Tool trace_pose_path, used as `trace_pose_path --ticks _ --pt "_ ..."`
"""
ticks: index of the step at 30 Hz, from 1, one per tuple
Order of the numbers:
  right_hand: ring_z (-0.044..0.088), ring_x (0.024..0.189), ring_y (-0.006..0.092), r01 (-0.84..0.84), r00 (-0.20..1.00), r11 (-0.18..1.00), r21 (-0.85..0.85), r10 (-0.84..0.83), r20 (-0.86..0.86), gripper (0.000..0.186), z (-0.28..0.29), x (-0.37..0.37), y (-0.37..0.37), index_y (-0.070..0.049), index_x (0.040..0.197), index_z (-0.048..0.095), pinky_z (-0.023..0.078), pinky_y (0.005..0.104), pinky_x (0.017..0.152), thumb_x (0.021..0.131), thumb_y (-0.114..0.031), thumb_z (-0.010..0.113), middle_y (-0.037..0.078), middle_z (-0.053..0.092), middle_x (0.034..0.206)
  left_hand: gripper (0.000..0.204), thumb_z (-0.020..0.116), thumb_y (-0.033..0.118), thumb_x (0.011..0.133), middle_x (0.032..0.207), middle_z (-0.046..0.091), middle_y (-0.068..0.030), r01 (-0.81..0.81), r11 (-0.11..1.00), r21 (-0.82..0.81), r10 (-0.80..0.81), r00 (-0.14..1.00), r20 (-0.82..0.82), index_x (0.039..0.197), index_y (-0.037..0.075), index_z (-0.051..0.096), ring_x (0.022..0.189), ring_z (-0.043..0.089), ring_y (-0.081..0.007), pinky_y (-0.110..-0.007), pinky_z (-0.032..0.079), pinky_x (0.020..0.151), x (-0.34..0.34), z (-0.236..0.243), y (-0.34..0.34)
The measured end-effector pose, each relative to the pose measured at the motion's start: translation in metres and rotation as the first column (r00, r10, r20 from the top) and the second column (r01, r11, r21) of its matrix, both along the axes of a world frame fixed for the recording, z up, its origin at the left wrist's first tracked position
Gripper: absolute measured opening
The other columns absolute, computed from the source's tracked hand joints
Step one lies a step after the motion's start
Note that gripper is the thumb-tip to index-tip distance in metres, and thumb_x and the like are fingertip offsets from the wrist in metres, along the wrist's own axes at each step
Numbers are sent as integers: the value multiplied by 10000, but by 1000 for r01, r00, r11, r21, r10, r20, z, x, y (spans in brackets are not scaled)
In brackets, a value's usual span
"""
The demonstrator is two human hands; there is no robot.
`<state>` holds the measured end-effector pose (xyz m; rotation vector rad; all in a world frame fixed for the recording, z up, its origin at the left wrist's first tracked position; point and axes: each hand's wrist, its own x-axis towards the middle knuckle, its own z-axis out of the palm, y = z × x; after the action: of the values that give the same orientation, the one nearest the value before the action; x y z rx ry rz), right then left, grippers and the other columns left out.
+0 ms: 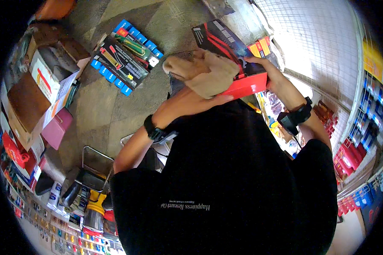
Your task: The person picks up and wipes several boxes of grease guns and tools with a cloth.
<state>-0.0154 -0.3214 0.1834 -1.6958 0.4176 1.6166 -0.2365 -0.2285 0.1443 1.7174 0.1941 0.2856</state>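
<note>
Patterned floor, packaged goods around: red-and-black box raised before the torso, right hand grasping its right end, left hand against tan cloth, finger closure hidden; handling judged mid-course, box not yet set down, remainder unclear.

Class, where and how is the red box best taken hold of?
Probably by the right end of the red box, coming from the right: the right hand grips there, the sides look flat, and the cloth and left hand crowd its left.
</note>
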Motion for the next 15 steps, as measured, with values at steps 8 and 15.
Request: trace_pose_path --ticks 8,15 --pt "629 680 210 -82 996 996 -17 82 -21 227 -29 0 25 -53 904 603 521 321 697 744 -208 646 72 652 818 604 627 464 780 1110 562 -177 7 928 372 -41 996 83 1145 0 503 1029 536 -324 -364 419 903 2 -24 13" --pt "631 729 206 -158 987 987 21 158 -30 231 -43 -4 67 -55 907 596 522 323 709 757 -228 623 69 654 843 584 661 488 718 1008 579 -183 -139 920 368 117 990 80 1009 -10 570 922 567 -346 -394 436 865 3 -14 39"
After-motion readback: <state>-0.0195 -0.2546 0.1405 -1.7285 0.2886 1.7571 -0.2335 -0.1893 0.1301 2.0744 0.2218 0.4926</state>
